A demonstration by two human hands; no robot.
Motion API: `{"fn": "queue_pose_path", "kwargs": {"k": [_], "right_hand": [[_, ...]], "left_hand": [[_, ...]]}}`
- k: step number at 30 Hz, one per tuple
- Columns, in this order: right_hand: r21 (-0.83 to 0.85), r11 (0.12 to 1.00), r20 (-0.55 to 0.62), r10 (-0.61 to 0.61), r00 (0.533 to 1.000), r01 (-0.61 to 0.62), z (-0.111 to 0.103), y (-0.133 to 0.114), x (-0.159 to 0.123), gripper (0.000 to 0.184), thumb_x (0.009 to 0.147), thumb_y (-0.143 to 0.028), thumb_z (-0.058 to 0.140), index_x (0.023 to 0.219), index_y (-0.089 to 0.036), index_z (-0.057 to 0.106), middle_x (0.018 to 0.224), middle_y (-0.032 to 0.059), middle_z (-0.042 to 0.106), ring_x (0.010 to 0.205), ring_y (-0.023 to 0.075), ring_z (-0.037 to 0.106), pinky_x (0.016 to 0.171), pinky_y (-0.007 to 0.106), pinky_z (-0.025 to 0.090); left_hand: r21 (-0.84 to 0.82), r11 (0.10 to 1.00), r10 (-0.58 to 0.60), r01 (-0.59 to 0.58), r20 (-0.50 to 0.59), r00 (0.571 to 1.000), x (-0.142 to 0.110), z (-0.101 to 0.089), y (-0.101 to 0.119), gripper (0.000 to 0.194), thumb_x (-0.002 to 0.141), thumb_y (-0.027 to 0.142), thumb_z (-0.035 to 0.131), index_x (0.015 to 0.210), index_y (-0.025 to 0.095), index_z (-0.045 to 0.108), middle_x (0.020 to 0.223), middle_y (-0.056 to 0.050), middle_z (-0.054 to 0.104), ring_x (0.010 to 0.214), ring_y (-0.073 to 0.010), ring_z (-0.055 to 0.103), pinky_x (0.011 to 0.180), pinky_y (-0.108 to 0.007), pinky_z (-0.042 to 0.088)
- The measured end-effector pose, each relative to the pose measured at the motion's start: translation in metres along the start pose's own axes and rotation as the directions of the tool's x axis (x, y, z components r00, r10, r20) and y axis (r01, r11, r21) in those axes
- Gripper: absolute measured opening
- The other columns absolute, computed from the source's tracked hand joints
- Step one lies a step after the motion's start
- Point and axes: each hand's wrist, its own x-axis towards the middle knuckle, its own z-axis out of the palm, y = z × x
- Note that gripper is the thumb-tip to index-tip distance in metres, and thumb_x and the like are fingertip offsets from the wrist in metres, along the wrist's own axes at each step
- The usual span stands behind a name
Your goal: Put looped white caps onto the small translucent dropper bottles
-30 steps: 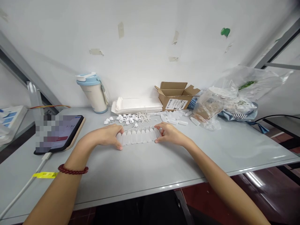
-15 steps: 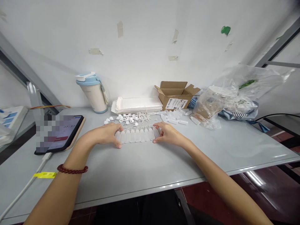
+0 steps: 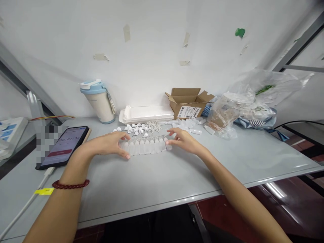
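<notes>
A row of small translucent plastic bottles [image 3: 144, 147] lies side by side on the table, with thin whitish stems at their far ends. My left hand [image 3: 112, 144] rests around the row's left end, thumb and fingers apart on either side. Over the right end is my right hand [image 3: 183, 140], its fingers spread and a fingertip at the last bottle [image 3: 168, 146], which lies slightly tilted. Whether that fingertip presses on it I cannot tell. Behind the row are loose white caps [image 3: 136, 129] and a heap of thin white sticks [image 3: 154, 126].
More translucent bottles [image 3: 186, 124] lie before an open cardboard box [image 3: 188, 109]. White flat boxes [image 3: 149, 113] are stacked beside it. A tumbler [image 3: 100, 103] stands at the back left; a phone [image 3: 64, 145] with a cable lies left. Plastic bags [image 3: 227, 111] sit at right.
My right hand's thumb has shifted up from the near side of the row, and its fingers have loosened. My left hand stays at the left end. The view has shifted slightly.
</notes>
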Motion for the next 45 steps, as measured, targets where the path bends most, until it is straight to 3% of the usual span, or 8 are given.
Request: {"fn": "queue_pose_path", "kwargs": {"k": [4, 8, 14, 21, 26, 38, 41, 45], "right_hand": [[-0.271, 0.960, -0.231, -0.136, 0.964, 0.070, -0.003, 0.019, 0.011, 0.031, 0.089, -0.036, 0.051, 0.112, -0.016, 0.058, 0.108, 0.0135, 0.057, 0.091, 0.0226, 0.056, 0.083, 0.037, 0.045], [-0.543, 0.840, -0.238, -0.147, 0.960, -0.006, -0.003, 0.034, 0.018, 0.030, 0.091, -0.027, 0.047, 0.116, -0.016, 0.060, 0.109, 0.0173, 0.056, 0.106, 0.0308, 0.045, 0.088, 0.043, 0.039], [-0.648, 0.759, -0.151, -0.055, 0.987, -0.056, 0.002, 0.032, 0.020, 0.033, 0.092, -0.036, 0.045, 0.116, -0.021, 0.063, 0.114, 0.0172, 0.056, 0.109, 0.0352, 0.039, 0.087, 0.050, 0.033], [-0.635, 0.770, -0.185, -0.064, 0.981, -0.069, 0.002, 0.032, 0.021, 0.030, 0.094, -0.029, 0.042, 0.110, -0.021, 0.066, 0.109, 0.0154, 0.062, 0.111, 0.0353, 0.039, 0.087, 0.051, 0.029], [-0.490, 0.869, -0.308, -0.099, 0.946, -0.069, -0.001, 0.022, 0.018, 0.029, 0.093, -0.021, 0.039, 0.108, -0.020, 0.064, 0.101, 0.0128, 0.064, 0.105, 0.0312, 0.043, 0.085, 0.044, 0.031], [-0.012, 0.993, -0.410, -0.112, 0.905, 0.118, 0.006, 0.011, 0.010, 0.007, 0.080, -0.026, 0.055, 0.080, -0.020, 0.055, 0.085, 0.0033, 0.063, 0.089, 0.0199, 0.055, 0.074, 0.030, 0.040], [0.132, 0.982, -0.370, -0.075, 0.926, 0.132, 0.008, 0.006, 0.008, 0.014, 0.079, -0.033, 0.058, 0.079, -0.020, 0.053, 0.082, 0.0019, 0.062, 0.082, 0.0175, 0.058, 0.072, 0.029, 0.042], [0.397, 0.904, -0.234, -0.066, 0.970, 0.157, 0.012, -0.008, 0.002, 0.027, 0.077, -0.041, 0.063, 0.087, -0.020, 0.049, 0.079, 0.0016, 0.066, 0.077, 0.0171, 0.063, 0.069, 0.030, 0.045]], "left_hand": [[-0.051, 0.999, -0.007, -0.009, -0.303, 0.953, 0.010, 0.003, 0.001, 0.056, 0.068, 0.061, 0.057, 0.106, 0.020, 0.061, 0.107, -0.010, 0.066, 0.096, -0.0290, 0.061, 0.077, -0.035, 0.047], [-0.093, 0.979, 0.108, -0.179, -0.510, 0.853, 0.028, 0.019, 0.019, 0.035, 0.081, 0.041, 0.043, 0.094, 0.016, 0.064, 0.104, -0.009, 0.068, 0.092, -0.0233, 0.061, 0.083, -0.033, 0.046], [0.076, 0.947, 0.317, -0.313, -0.402, 0.859, 0.059, 0.042, 0.053, 0.037, 0.078, 0.020, 0.038, 0.100, 0.017, 0.068, 0.102, -0.009, 0.067, 0.102, -0.0248, 0.057, 0.088, -0.035, 0.044], [0.068, 0.967, 0.253, -0.247, -0.403, 0.879, 0.079, 0.043, 0.068, 0.035, 0.071, 0.015, 0.044, 0.091, 0.017, 0.072, 0.090, -0.009, 0.072, 0.091, -0.0268, 0.064, 0.083, -0.034, 0.046], [0.034, 0.981, 0.186, -0.193, -0.484, 0.855, 0.070, 0.036, 0.065, 0.037, 0.077, 0.022, 0.041, 0.100, 0.015, 0.070, 0.104, -0.010, 0.071, 0.093, -0.0255, 0.064, 0.085, -0.035, 0.047], [-0.182, 0.928, 0.084, -0.324, -0.746, 0.660, 0.046, 0.041, 0.048, 0.028, 0.081, 0.028, 0.048, 0.094, 0.015, 0.069, 0.103, -0.007, 0.070, 0.084, -0.0182, 0.063, 0.079, -0.029, 0.049], [-0.349, 0.846, 0.022, -0.403, -0.733, 0.680, 0.041, 0.044, 0.056, 0.022, 0.076, 0.032, 0.058, 0.085, 0.015, 0.070, 0.092, -0.006, 0.072, 0.079, -0.0178, 0.063, 0.075, -0.029, 0.049], [-0.646, 0.620, -0.069, -0.445, -0.610, 0.790, 0.033, 0.050, 0.074, 0.025, 0.070, 0.037, 0.068, 0.081, 0.014, 0.070, 0.076, -0.005, 0.070, 0.066, -0.0154, 0.060, 0.065, -0.028, 0.048]]}}
